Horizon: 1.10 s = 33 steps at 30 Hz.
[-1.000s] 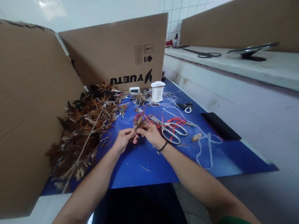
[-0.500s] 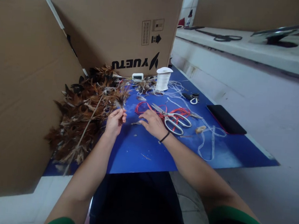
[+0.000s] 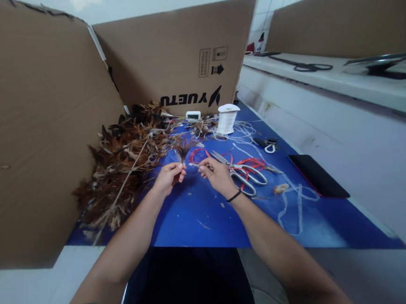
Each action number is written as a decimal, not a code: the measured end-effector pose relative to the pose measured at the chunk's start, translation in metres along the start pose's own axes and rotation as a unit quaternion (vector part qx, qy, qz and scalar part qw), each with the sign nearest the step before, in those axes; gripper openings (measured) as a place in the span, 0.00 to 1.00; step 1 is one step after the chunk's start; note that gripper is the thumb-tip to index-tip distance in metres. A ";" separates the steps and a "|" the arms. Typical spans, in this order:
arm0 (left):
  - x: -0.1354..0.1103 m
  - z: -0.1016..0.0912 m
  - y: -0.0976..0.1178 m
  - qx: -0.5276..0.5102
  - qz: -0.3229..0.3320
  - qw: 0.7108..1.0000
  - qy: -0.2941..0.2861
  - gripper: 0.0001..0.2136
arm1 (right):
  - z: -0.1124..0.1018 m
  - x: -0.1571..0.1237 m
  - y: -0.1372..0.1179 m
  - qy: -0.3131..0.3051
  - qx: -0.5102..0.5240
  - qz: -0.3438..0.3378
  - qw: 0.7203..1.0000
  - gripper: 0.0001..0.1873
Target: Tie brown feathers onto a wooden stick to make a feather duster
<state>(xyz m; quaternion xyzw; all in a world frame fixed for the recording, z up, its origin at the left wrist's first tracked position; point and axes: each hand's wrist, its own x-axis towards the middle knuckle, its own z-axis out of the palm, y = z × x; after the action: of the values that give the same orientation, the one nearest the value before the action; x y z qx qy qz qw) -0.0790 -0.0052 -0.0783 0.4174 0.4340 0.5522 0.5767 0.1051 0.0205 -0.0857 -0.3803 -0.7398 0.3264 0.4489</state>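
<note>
We see the left hand (image 3: 168, 177) with its grip pinched shut, thumb against fingertips, on the stem end of a small feather tuft (image 3: 183, 146). The tuft stands up from the fingers, dark fan uppermost, just above the blue mat (image 3: 219, 219). Just beside it, the right hand (image 3: 218, 173) has its grip closed on a thin pale strand (image 3: 194, 165) that runs toward the left hand; we cannot tell what the strand is made of.

Behind the right hand, metal scissors (image 3: 247, 173) lie flat on a tangle of red cord (image 3: 255, 163). Farther back, a white spool (image 3: 226, 118) wound with white thread stands upright.

To the left, a feather pile (image 3: 124, 169) of brown and black plumes is heaped on the mat. It sits in the corner between two standing cardboard panels (image 3: 32, 134), which wall it in like an opened box without enclosing it. A black phone (image 3: 318, 176) lies flat at the mat's right edge, and the mat rests on a white worktop (image 3: 19, 290).
</note>
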 end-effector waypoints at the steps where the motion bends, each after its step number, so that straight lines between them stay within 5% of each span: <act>1: 0.000 0.000 -0.001 0.027 0.018 0.999 0.009 0.12 | -0.002 0.000 0.000 0.000 0.013 0.000 1.000 0.09; 6: 0.001 -0.004 -0.003 0.232 0.133 0.959 0.095 0.09 | -0.008 0.001 -0.010 0.010 -0.070 -0.057 0.996 0.10; 11: -0.001 -0.005 -0.004 0.358 0.253 0.894 0.093 0.06 | -0.008 -0.001 -0.025 0.010 -0.092 -0.058 0.994 0.07; 17: -0.005 0.000 -0.008 0.460 0.263 0.845 0.072 0.07 | -0.014 -0.009 -0.040 0.103 -0.138 -0.109 0.979 0.08; 23: -0.008 0.003 -0.011 0.671 0.258 0.694 0.044 0.13 | -0.012 -0.011 -0.036 0.093 -0.243 -0.134 0.956 0.09; 26: -0.009 0.006 -0.012 0.715 0.268 0.645 0.036 0.14 | -0.009 -0.009 -0.030 0.070 -0.282 -0.097 0.952 0.08; 33: -0.011 0.010 -0.014 0.744 0.291 0.601 0.019 0.13 | -0.006 -0.008 -0.024 0.035 -0.291 -0.059 0.954 0.08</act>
<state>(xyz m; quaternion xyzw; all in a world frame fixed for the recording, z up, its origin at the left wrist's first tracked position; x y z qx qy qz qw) -0.0662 -0.0168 -0.0888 0.7960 0.5610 0.1848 -0.1324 0.1064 0.0029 -0.0670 -0.4614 -0.8077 0.0572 0.3626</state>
